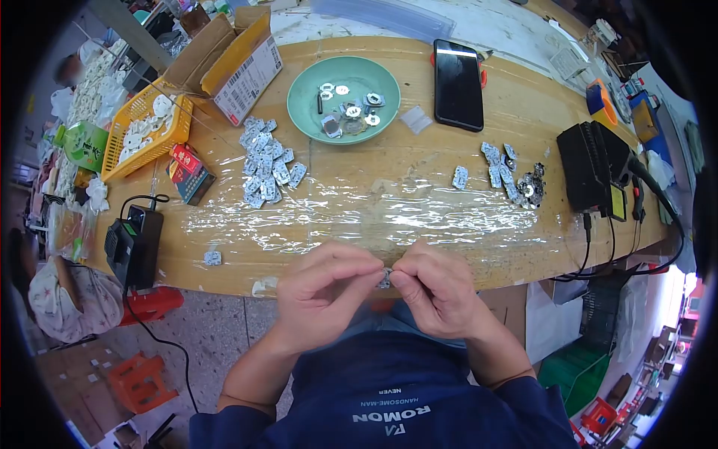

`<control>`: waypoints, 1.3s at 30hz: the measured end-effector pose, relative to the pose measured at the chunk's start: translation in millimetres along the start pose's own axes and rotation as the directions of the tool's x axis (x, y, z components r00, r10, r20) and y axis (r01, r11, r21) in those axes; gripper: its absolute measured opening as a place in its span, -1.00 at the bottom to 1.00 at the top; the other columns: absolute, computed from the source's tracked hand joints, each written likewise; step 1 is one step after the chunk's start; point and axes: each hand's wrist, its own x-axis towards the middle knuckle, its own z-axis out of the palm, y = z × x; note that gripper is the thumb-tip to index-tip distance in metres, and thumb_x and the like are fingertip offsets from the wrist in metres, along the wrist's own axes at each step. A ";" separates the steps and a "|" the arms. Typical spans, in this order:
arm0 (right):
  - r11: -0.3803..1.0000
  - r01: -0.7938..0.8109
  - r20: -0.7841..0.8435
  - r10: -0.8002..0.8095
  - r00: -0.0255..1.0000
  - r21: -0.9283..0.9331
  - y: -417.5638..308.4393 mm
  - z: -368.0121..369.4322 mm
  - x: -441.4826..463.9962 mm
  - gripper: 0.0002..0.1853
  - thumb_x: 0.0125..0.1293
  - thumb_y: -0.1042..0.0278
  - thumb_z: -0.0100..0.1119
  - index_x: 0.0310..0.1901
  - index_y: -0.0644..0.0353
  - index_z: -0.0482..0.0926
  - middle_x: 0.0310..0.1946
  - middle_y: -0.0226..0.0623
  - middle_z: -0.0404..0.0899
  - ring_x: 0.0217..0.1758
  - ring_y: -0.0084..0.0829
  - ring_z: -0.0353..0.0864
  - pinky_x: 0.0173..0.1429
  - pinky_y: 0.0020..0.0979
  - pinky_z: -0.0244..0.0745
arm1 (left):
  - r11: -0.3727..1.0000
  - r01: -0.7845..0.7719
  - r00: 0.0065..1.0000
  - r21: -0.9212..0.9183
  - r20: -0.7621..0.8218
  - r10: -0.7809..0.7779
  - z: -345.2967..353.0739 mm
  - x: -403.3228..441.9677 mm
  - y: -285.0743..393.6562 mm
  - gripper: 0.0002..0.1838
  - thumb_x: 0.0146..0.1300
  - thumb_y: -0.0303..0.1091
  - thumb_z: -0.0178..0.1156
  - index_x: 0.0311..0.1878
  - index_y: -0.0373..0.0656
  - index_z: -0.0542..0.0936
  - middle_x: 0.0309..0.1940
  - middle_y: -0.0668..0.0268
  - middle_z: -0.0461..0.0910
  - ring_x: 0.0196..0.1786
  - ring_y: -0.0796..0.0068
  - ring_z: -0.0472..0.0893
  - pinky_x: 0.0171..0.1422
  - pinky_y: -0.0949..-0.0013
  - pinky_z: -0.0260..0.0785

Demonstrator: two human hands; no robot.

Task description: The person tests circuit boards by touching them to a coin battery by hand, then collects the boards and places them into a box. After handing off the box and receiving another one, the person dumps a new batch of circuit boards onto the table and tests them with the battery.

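Observation:
Near the table's front edge, my left hand (327, 289) and my right hand (439, 290) meet fingertip to fingertip, both pinched closed on one small silvery part (385, 279). Fingers cover most of that part, so its exact kind does not show. Ahead to the left lies a heap of small grey metal plates with holes (263, 165). A lone grey plate (213, 258) rests near the front left edge. On the right side are several similar plates (495, 166), a separate one (460, 177), and a cluster of dark round pieces (531, 187).
A green bowl (301, 112) holds small round parts. Beside it lie a black phone (458, 88) and a small clear bag (416, 120). To the left stand an open carton (243, 86), a yellow basket (179, 131) and a black device (134, 243). A black box with cables (585, 168) stands right.

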 end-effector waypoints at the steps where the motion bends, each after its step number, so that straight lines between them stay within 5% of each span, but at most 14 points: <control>1: 1.000 0.005 0.016 -0.005 1.000 -0.017 -0.3 -0.2 0.5 -0.96 0.43 0.62 0.32 -0.18 0.31 0.63 -0.46 -0.20 0.55 -0.48 -0.25 0.54 -0.40 -0.29 0.38 | 1.000 -0.014 1.000 0.003 0.001 0.014 -0.2 -0.3 -0.6 -0.77 0.27 -0.75 0.43 -0.03 -0.34 0.79 -0.10 0.17 0.75 -0.05 0.44 0.73 0.00 0.44 0.58; 8: 0.997 -0.041 0.049 0.037 0.998 0.068 -0.8 -1.8 -1.8 -0.97 0.48 0.59 0.28 -0.18 0.31 0.62 -0.46 -0.23 0.54 -0.46 -0.32 0.52 -0.37 -0.33 0.36 | 1.000 0.013 1.000 -0.022 0.021 -0.012 -1.5 -0.2 1.5 -0.77 0.29 -0.74 0.42 -0.01 -0.35 0.79 -0.11 0.16 0.75 -0.03 0.41 0.74 0.02 0.43 0.58; 10: 0.967 -0.142 0.000 0.145 0.989 0.211 -3.3 -2.3 -4.2 -0.93 0.55 0.54 0.22 -0.17 0.32 0.61 -0.43 -0.28 0.55 -0.42 -0.41 0.50 -0.32 -0.38 0.37 | 0.970 0.113 0.994 -0.216 0.022 -0.111 -0.5 2.8 8.2 -0.73 0.31 -0.74 0.39 0.05 -0.33 0.79 -0.07 0.15 0.76 -0.01 0.40 0.75 0.05 0.43 0.60; 14: 0.929 -0.240 0.050 0.236 0.971 0.283 -4.7 -10.4 -4.5 -0.88 0.60 0.50 0.16 -0.16 0.33 0.60 -0.40 -0.31 0.56 -0.39 -0.46 0.48 -0.29 -0.41 0.37 | 0.993 0.095 0.989 -0.065 0.123 -0.087 -8.1 4.4 5.2 -0.69 0.32 -0.73 0.37 0.10 -0.31 0.79 -0.06 0.13 0.78 -0.04 0.39 0.77 0.04 0.42 0.63; 25: 0.939 -0.201 0.120 0.174 0.977 0.280 -1.3 -10.4 -4.4 -0.87 0.61 0.50 0.16 -0.17 0.34 0.60 -0.39 -0.29 0.60 -0.39 -0.43 0.53 -0.29 -0.39 0.42 | 0.980 -0.150 0.982 0.132 0.136 0.132 -7.6 4.1 4.0 -0.75 0.34 -0.74 0.35 0.04 -0.35 0.80 -0.17 0.08 0.78 -0.25 0.44 0.76 -0.22 0.46 0.67; 39: 0.959 -0.103 0.057 0.091 0.994 0.265 1.4 -9.2 -3.9 -0.91 0.55 0.52 0.24 -0.17 0.34 0.60 -0.41 -0.23 0.62 -0.45 -0.36 0.53 -0.34 -0.35 0.41 | 0.997 -0.065 0.979 0.043 0.197 0.055 -11.4 6.3 4.9 -0.74 0.37 -0.73 0.33 0.10 -0.41 0.76 -0.20 0.02 0.78 -0.26 0.34 0.81 -0.18 0.41 0.71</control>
